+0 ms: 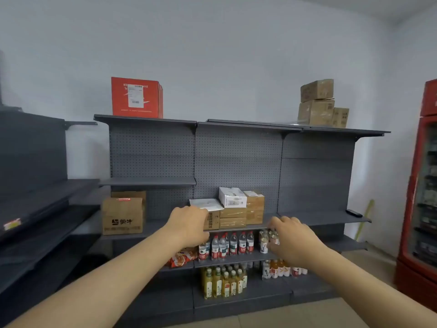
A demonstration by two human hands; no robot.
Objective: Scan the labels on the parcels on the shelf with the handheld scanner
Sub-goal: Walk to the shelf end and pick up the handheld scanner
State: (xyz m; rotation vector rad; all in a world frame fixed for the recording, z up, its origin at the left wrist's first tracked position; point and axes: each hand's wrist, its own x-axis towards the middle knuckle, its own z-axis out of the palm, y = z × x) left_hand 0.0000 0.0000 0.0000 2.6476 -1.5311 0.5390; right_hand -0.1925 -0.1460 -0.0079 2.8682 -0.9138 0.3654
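Observation:
Both my arms reach forward toward the grey shelf unit (238, 227). My left hand (189, 226) shows its back, holds nothing, and overlaps a stack of brown parcels (233, 217). A flat white parcel (207, 204), a white box (232, 197) and a brown box (255, 205) sit on and beside that stack. My right hand (292, 240) is empty with its fingers loosely spread, in front of the shelf edge and some small bottles. A small dark device (354, 213), possibly the scanner, lies on the right shelf, well apart from both hands.
A large brown carton (123, 216) stands on the left of the same shelf. A red box with a label (137, 97) and stacked brown boxes (316, 102) sit on top. Drink bottles (227, 243) fill the lower shelves. A red drinks fridge (423, 185) stands at the right.

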